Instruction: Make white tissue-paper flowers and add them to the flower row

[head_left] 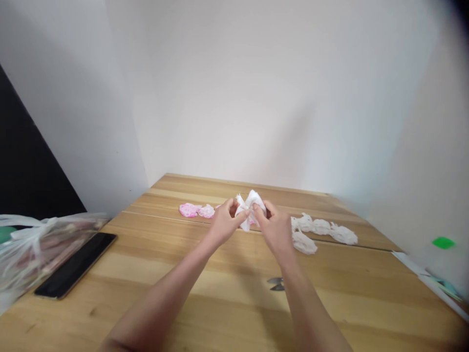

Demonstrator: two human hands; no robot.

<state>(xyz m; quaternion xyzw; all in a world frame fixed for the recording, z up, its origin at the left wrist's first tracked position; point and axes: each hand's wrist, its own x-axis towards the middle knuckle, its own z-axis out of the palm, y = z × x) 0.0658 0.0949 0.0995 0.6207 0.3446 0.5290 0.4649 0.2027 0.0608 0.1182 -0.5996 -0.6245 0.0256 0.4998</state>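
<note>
Both hands pinch a white tissue paper flower (252,199) above the middle of the table, its folds fanned out between the fingers. My left hand (226,220) grips its left side, and my right hand (273,221) grips the right side with the thumb on the front. Behind my left hand lie pink-and-white crumpled paper flowers (189,210), partly hidden. Several white crumpled paper flowers (321,227) rest to the right of my right hand. Two dark metal blades (276,283), like those of scissors, poke out beside my right forearm, which hides the rest.
A black phone (76,264) lies at the left of the wooden table (205,303). Next to it is a clear plastic bag (40,249) with things inside. Papers (428,278) sit along the right edge. A white wall stands behind the table.
</note>
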